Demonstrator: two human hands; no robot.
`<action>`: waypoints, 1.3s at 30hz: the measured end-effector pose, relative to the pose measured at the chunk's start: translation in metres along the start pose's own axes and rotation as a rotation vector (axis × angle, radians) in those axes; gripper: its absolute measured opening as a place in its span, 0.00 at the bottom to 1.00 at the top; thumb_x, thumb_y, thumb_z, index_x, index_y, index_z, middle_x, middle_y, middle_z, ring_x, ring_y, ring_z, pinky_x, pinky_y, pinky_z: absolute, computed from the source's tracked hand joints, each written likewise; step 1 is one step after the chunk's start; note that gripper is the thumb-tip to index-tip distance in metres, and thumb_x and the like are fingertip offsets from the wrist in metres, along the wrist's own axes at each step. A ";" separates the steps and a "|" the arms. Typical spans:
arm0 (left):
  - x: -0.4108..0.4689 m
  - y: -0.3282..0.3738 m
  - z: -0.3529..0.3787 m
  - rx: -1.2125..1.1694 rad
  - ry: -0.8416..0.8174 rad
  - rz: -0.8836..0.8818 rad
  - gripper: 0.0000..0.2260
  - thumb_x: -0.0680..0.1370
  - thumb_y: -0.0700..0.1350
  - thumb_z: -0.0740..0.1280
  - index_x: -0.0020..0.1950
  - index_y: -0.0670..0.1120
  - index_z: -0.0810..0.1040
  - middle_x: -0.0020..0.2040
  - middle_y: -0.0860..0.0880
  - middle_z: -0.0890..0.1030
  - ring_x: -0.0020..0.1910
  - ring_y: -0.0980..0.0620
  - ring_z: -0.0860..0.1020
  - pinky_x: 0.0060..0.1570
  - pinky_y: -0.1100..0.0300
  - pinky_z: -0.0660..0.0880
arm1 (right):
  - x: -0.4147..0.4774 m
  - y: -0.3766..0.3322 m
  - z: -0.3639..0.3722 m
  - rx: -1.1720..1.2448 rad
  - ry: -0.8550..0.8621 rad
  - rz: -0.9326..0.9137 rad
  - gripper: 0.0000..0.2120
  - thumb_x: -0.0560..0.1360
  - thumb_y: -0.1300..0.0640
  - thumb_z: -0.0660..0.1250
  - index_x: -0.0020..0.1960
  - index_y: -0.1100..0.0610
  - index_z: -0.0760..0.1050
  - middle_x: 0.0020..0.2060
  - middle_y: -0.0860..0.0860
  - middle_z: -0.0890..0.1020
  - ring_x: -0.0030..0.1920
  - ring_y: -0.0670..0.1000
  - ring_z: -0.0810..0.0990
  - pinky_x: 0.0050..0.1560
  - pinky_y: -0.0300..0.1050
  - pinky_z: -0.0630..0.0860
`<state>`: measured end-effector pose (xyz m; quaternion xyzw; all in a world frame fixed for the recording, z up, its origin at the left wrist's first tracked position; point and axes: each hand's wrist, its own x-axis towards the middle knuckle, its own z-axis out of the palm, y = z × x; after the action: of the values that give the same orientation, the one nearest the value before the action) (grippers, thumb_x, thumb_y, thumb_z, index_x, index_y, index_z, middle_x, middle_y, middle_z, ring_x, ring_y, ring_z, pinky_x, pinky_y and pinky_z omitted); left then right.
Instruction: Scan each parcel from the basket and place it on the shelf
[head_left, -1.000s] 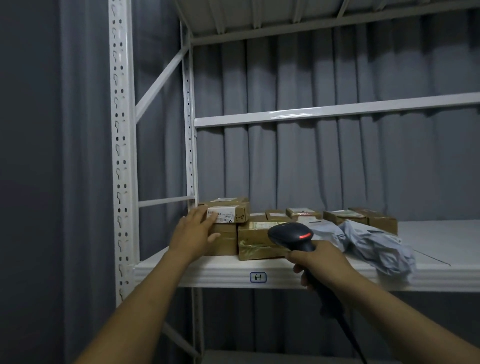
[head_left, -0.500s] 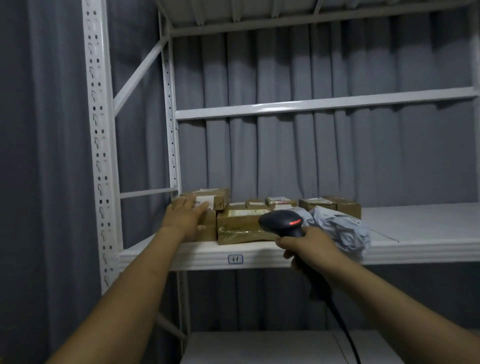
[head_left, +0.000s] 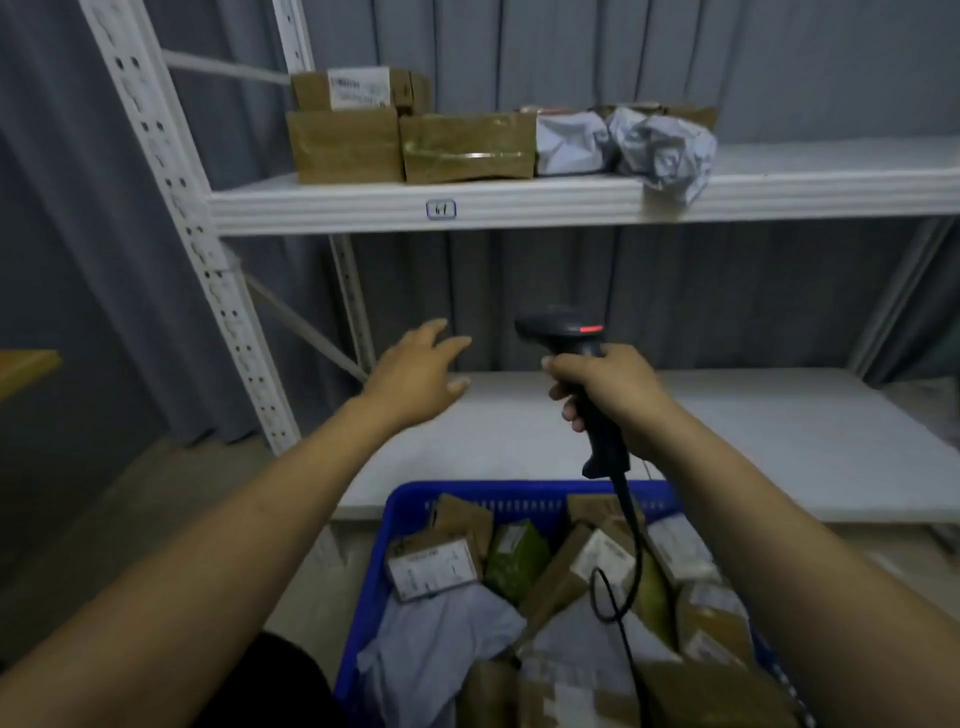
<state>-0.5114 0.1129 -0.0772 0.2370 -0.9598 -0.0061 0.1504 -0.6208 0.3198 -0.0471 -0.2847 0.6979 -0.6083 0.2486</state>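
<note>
A blue basket (head_left: 384, 525) at the bottom holds several parcels: brown boxes, green packets and grey mailer bags (head_left: 431, 634). My right hand (head_left: 608, 387) grips a black barcode scanner (head_left: 563, 330) above the basket, its cable trailing down over the parcels. My left hand (head_left: 415, 376) hangs empty with fingers spread, in front of the lower shelf (head_left: 727, 447). On the upper shelf (head_left: 571, 202) stand a labelled brown box (head_left: 358, 88) stacked on another box, further brown boxes and crumpled grey mailer bags (head_left: 660, 145).
White perforated uprights (head_left: 171, 208) frame the rack on the left. Grey curtains hang behind and beside it. A wooden surface edge (head_left: 26, 364) shows at the far left. A small label (head_left: 440, 209) marks the upper shelf's front edge.
My left hand has let go of the labelled box on the upper shelf and dropped lower. The view has tilted down, bringing the basket into sight. The scanner stays in my right hand.
</note>
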 end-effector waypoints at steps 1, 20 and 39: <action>-0.015 0.003 0.023 -0.017 -0.068 -0.003 0.28 0.78 0.56 0.64 0.76 0.52 0.62 0.78 0.45 0.57 0.75 0.43 0.59 0.71 0.47 0.63 | -0.006 0.016 0.002 -0.005 0.000 0.035 0.06 0.74 0.60 0.70 0.42 0.62 0.76 0.32 0.57 0.79 0.22 0.49 0.74 0.23 0.40 0.71; -0.080 -0.075 0.262 -0.240 -0.727 -0.271 0.39 0.74 0.46 0.71 0.78 0.50 0.51 0.63 0.46 0.74 0.57 0.49 0.75 0.58 0.54 0.75 | -0.017 0.187 0.031 -0.156 -0.021 0.351 0.09 0.74 0.58 0.71 0.43 0.63 0.75 0.23 0.53 0.77 0.25 0.55 0.76 0.31 0.47 0.74; -0.085 -0.048 0.158 -1.460 -0.156 -0.768 0.16 0.75 0.30 0.66 0.59 0.45 0.75 0.52 0.43 0.84 0.48 0.47 0.84 0.42 0.56 0.82 | -0.029 0.151 0.022 -0.296 -0.078 0.249 0.11 0.74 0.56 0.71 0.42 0.64 0.77 0.24 0.57 0.78 0.25 0.54 0.76 0.29 0.45 0.74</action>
<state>-0.4640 0.0998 -0.2562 0.3899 -0.5743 -0.6951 0.1869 -0.5989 0.3396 -0.2002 -0.2531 0.7995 -0.4519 0.3040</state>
